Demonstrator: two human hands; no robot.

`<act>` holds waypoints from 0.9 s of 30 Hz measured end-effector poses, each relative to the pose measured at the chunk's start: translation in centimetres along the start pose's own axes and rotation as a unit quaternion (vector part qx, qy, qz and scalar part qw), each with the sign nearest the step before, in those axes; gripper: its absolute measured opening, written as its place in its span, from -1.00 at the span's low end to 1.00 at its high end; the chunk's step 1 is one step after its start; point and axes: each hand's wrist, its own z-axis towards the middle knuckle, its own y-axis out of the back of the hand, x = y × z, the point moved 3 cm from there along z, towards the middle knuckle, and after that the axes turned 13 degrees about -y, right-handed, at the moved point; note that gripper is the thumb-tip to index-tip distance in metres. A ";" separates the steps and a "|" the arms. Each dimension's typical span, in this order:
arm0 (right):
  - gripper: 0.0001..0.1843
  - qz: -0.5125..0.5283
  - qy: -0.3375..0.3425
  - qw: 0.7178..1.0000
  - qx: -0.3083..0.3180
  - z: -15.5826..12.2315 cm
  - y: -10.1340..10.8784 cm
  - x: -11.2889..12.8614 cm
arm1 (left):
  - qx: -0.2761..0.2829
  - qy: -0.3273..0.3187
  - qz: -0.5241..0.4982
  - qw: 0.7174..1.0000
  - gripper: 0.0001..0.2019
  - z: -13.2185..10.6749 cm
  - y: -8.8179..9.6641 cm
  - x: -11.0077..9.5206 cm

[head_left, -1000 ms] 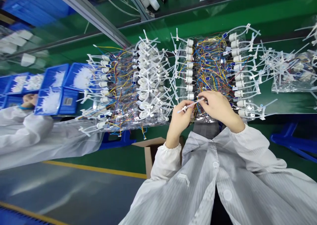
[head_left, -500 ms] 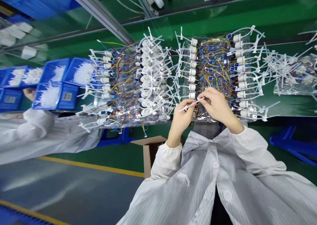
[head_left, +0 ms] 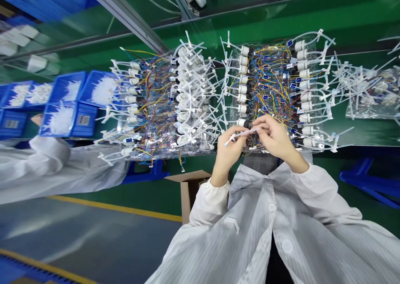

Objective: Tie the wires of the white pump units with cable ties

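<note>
Close in front of my body, my left hand (head_left: 230,150) pinches a thin whitish tube (head_left: 249,131) that slants up to the right. A white end of it pokes out past my left thumb. Its other end is between the fingertips of my right hand (head_left: 275,139), which are closed on it. Just beyond my left fingers lies a small pump-like part with a white cap (head_left: 242,122) and a dark body. Both hands are over the near edge of a bundle of coloured wires (head_left: 271,84), flanked by rows of similar white-capped parts with tubes.
A second wired bundle (head_left: 159,121) lies to the left, and a bagged pile (head_left: 371,92) to the right. Blue bins (head_left: 86,125) hold white pieces. A co-worker's sleeve (head_left: 78,167) reaches in at the left. An opened cardboard box (head_left: 186,200) stands below the table edge.
My right hand has shifted slightly down and right along the tube. My left hand has moved a little left, still pinching it. The view has tilted very slightly.
</note>
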 end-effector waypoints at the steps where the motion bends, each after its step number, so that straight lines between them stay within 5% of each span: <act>1: -0.82 0.012 -0.009 1.000 -0.024 0.1 0.2 -0.3 | -0.014 0.013 -0.012 1.000 -0.71 -0.1 0.0 0.1; 4: -0.78 -0.005 0.011 0.999 -0.047 0.2 0.7 -0.4 | -0.043 0.037 -0.042 0.998 -0.59 -0.3 0.0 0.5; 9: -0.58 -0.107 0.054 0.992 0.036 0.1 0.0 1.0 | -0.055 0.012 -0.063 0.996 -0.56 -0.1 -0.1 0.7; 14: -0.51 -0.165 0.032 0.986 0.002 0.3 -0.4 0.7 | -0.065 0.021 -0.087 0.994 -0.56 0.0 -0.2 1.0; 21: -0.66 -0.198 0.066 0.977 -0.035 0.8 -0.4 0.7 | -0.062 0.025 -0.075 0.995 -0.57 0.0 -0.2 0.7; 27: -0.67 -0.351 0.096 0.931 -0.032 1.6 -1.2 2.3 | -0.068 0.013 -0.079 0.994 -0.60 0.0 -0.2 1.2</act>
